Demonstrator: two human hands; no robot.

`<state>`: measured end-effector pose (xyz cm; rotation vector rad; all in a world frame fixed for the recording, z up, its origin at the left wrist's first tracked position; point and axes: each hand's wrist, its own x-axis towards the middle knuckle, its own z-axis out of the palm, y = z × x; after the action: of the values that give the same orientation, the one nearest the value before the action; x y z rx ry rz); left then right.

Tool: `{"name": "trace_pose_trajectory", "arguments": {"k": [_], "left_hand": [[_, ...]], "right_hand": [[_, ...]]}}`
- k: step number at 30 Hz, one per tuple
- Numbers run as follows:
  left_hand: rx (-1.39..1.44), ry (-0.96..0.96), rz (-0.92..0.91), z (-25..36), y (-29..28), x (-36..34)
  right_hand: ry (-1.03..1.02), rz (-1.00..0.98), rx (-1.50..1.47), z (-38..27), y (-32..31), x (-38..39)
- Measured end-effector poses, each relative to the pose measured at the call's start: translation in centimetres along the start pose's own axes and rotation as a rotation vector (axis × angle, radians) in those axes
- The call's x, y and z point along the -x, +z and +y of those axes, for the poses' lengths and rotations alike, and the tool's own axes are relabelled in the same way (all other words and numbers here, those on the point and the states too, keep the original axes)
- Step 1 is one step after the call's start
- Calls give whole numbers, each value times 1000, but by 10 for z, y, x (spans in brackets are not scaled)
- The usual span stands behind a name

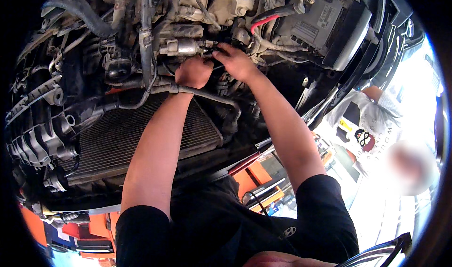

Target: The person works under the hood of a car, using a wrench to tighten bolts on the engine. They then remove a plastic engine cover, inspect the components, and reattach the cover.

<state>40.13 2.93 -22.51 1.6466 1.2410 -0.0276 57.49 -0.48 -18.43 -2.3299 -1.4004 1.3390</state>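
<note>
- The fingers of the left hand (194,72) are curled in toward the palm, with the back of the hand facing up; whether they grip anything I cannot tell.
- The right hand (234,63) reaches in from the other side, its fingers bent and its thumb close to them (the tips meet dark parts, so what they hold, if anything, cannot be told).
- The two hands are close together at the right end of a metal cylinder (181,47), which lies on its side among the engine parts, just above the left hand.
- Right of the right hand runs a bundle of wires (278,47), and above that a cable with a bright red stretch (264,23).
- A flat grey box (320,19) sits farther up and to the right.
- An upright dark pipe (146,55) stands left of the cylinder; a black hose (207,95) curves below the hands, passing by the left wrist.
- Nearer the body, the left forearm crosses over a finned radiator (136,135).
- Outside the car, orange drawers (254,175) show between the arms, and another person in a white printed shirt (376,125) is at the right.
</note>
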Motion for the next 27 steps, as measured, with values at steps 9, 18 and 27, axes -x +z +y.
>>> {"name": "trace_pose_trajectory", "arguments": {"k": [9,18,27], "left_hand": [[-92,187,-240,3,-17,3],[235,-16,-181,-7,-3,-9],[-290,464,24,-35,28,-18]], "right_hand": [[-36,81,48,-9,-6,15],[-198,23,309,-2,-4,24],[-101,68,94,-11,4,21]]}}
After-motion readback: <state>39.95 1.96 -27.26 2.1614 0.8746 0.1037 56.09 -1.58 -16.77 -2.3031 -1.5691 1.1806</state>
